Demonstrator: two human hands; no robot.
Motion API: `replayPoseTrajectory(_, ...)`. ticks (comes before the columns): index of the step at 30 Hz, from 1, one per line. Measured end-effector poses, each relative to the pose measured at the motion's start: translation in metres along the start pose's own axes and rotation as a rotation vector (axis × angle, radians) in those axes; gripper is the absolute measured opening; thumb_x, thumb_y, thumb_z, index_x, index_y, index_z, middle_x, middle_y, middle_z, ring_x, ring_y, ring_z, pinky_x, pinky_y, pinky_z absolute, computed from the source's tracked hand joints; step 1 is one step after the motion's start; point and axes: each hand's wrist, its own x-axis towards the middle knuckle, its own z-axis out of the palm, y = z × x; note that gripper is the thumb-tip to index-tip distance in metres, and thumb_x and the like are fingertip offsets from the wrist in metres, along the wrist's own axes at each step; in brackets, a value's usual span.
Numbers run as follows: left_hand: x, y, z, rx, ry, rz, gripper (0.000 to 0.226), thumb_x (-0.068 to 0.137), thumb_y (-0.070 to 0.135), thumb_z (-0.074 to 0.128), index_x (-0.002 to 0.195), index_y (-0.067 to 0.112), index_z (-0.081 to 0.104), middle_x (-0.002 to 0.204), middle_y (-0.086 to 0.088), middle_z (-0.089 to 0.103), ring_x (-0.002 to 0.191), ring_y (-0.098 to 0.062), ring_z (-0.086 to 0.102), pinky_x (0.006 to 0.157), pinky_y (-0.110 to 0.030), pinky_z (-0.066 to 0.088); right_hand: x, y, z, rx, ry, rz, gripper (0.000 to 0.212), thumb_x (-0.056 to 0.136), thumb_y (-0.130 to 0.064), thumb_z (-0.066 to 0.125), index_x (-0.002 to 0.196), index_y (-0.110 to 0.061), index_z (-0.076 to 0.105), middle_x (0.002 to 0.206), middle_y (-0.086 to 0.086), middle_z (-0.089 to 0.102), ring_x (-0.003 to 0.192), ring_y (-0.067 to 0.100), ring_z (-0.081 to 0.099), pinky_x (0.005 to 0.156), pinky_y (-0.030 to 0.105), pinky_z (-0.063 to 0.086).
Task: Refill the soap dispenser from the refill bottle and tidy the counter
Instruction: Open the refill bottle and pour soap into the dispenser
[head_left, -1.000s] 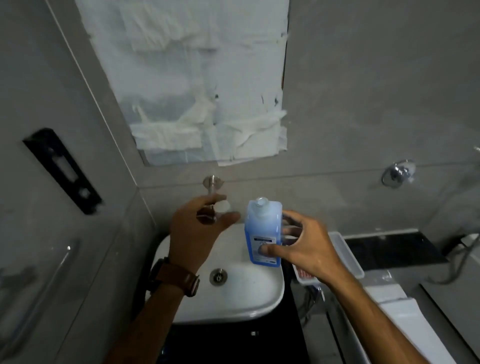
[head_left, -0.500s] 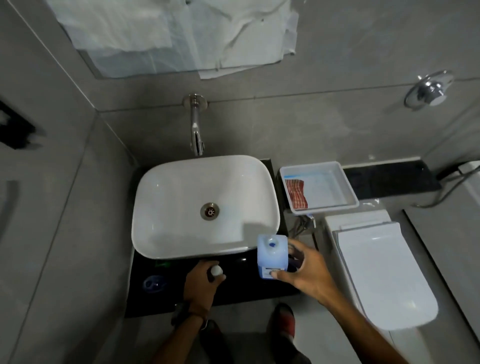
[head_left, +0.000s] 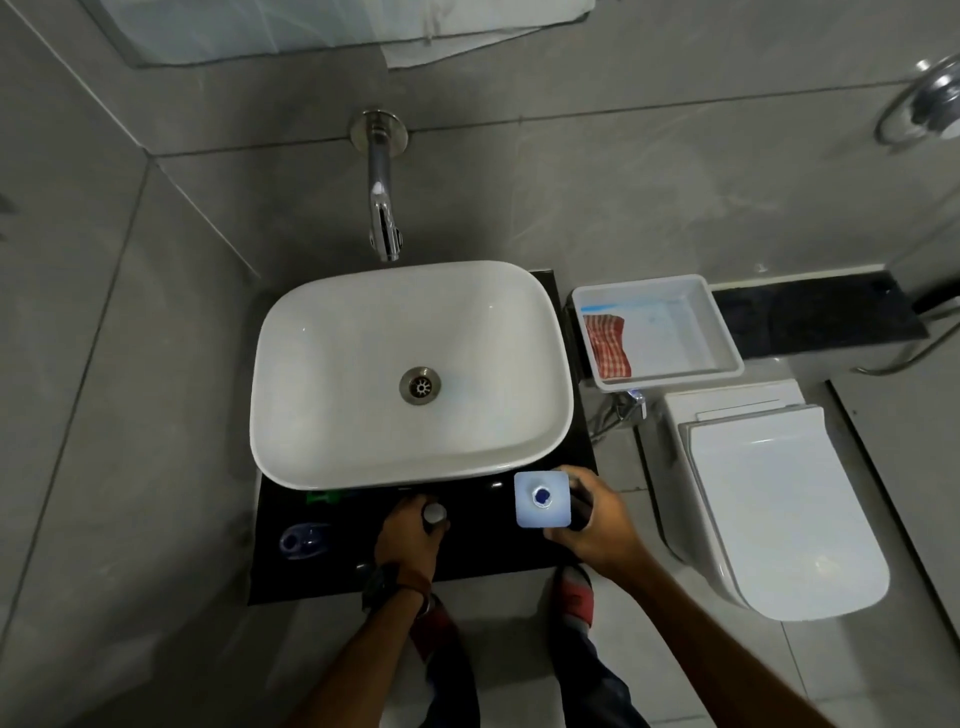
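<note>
My right hand grips the blue refill bottle, which stands upright at the front right of the black counter. I see the bottle from above, and its neck is uncapped. My left hand pinches a small white cap just above the counter, left of the bottle. A translucent blue object, possibly the dispenser, lies at the counter's front left. What it is stays unclear.
A white basin fills most of the counter, under a wall tap. A green item peeks from under the basin's front rim. A white tray holding a red checked cloth sits right, above a closed toilet.
The view has tilted down from the wall to the counter. Both hands came down and toward me with the bottle and the cap, from tap height to the counter's front edge.
</note>
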Motion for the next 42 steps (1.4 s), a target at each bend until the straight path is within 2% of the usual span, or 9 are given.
replayPoseTrajectory(6, 0.0, -0.003, 0.003, -0.015, 0.016, 0.021, 0.04, 0.073, 0.025, 0.083, 0.109, 0.019, 0.067, 0.11, -0.007, 0.066, 0.095, -0.028, 0.066, 0.075, -0.031, 0.054, 0.001, 0.008, 0.005, 0.013, -0.007, 0.009, 0.069, 0.068, 0.004, 0.092, 0.125, -0.019, 0.061, 0.121, 0.004, 0.069, 0.109, 0.004, 0.068, 0.086, 0.015, 0.056)
replayPoseTrajectory(10, -0.017, -0.015, -0.005, -0.129, 0.038, 0.012, 0.052, 0.074, 0.022, 0.082, 0.122, 0.024, 0.062, 0.12, -0.001, 0.06, 0.099, -0.019, 0.064, 0.085, -0.036, 0.056, -0.005, 0.009, -0.001, -0.026, -0.012, 0.012, 0.091, 0.062, 0.0, 0.096, 0.14, -0.019, 0.053, 0.125, -0.005, 0.068, 0.111, -0.004, 0.065, 0.086, 0.009, 0.052)
replayPoseTrajectory(16, -0.064, -0.067, -0.04, -0.297, 0.207, -0.194, 0.018, 0.084, 0.022, 0.074, 0.097, 0.025, 0.064, 0.1, -0.001, 0.067, 0.093, -0.023, 0.067, 0.079, -0.039, 0.057, -0.009, 0.011, -0.011, -0.054, -0.018, 0.026, 0.103, 0.059, 0.002, 0.096, 0.145, -0.029, 0.049, 0.128, -0.028, 0.064, 0.121, -0.003, 0.062, 0.097, 0.022, 0.053)
replayPoseTrajectory(20, -0.07, -0.1, -0.071, -0.406, 0.289, -0.356, 0.03, 0.084, 0.016, 0.075, 0.097, 0.026, 0.05, 0.099, -0.006, 0.062, 0.094, -0.032, 0.066, 0.074, -0.036, 0.051, -0.007, 0.011, -0.013, -0.096, -0.015, 0.026, 0.1, 0.058, 0.004, 0.096, 0.14, -0.031, 0.053, 0.124, -0.033, 0.065, 0.115, -0.007, 0.064, 0.09, 0.021, 0.056)
replayPoseTrajectory(25, -0.047, -0.129, -0.099, -0.42, 0.203, -0.208, 0.082, 0.075, 0.015, 0.083, 0.142, 0.032, 0.039, 0.141, 0.001, 0.05, 0.124, -0.017, 0.052, 0.1, -0.037, 0.047, 0.0, -0.005, -0.002, -0.108, -0.006, 0.007, 0.085, 0.062, 0.015, 0.089, 0.12, -0.04, 0.06, 0.11, -0.031, 0.07, 0.1, -0.009, 0.068, 0.078, 0.015, 0.056)
replayPoseTrajectory(28, -0.037, -0.128, -0.109, -0.391, 0.158, -0.103, 0.074, 0.078, 0.013, 0.079, 0.14, 0.035, 0.044, 0.141, 0.008, 0.051, 0.127, -0.011, 0.05, 0.107, -0.035, 0.043, 0.0, -0.002, 0.001, -0.112, -0.005, 0.021, 0.077, 0.064, 0.013, 0.089, 0.119, -0.034, 0.065, 0.11, -0.01, 0.075, 0.102, 0.012, 0.072, 0.079, 0.036, 0.062)
replayPoseTrajectory(31, -0.029, -0.127, -0.113, -0.408, 0.151, -0.085, 0.059, 0.077, 0.016, 0.081, 0.128, 0.031, 0.056, 0.128, 0.007, 0.062, 0.119, -0.012, 0.058, 0.103, -0.039, 0.05, -0.001, 0.001, 0.003, -0.106, 0.008, 0.041, 0.077, 0.063, 0.006, 0.092, 0.117, -0.041, 0.066, 0.109, -0.005, 0.076, 0.102, 0.023, 0.073, 0.084, 0.052, 0.062)
replayPoseTrajectory(36, -0.033, -0.108, -0.121, -0.463, 0.12, -0.064, 0.042, 0.072, 0.022, 0.085, 0.104, 0.036, 0.06, 0.103, 0.01, 0.071, 0.098, -0.006, 0.067, 0.083, -0.033, 0.058, -0.018, -0.013, 0.01, -0.054, 0.057, 0.059, 0.074, 0.066, 0.007, 0.091, 0.105, -0.051, 0.07, 0.105, -0.019, 0.077, 0.098, 0.014, 0.075, 0.08, 0.043, 0.06)
replayPoseTrajectory(42, -0.054, -0.047, -0.155, -0.527, 0.134, 0.057, 0.046, 0.07, 0.023, 0.087, 0.111, 0.029, 0.065, 0.102, 0.011, 0.075, 0.095, -0.002, 0.07, 0.085, -0.023, 0.057, -0.045, -0.06, 0.002, -0.121, 0.15, -0.056, 0.079, 0.057, -0.007, 0.094, 0.114, -0.055, 0.066, 0.113, -0.019, 0.076, 0.108, 0.01, 0.072, 0.089, 0.04, 0.061)
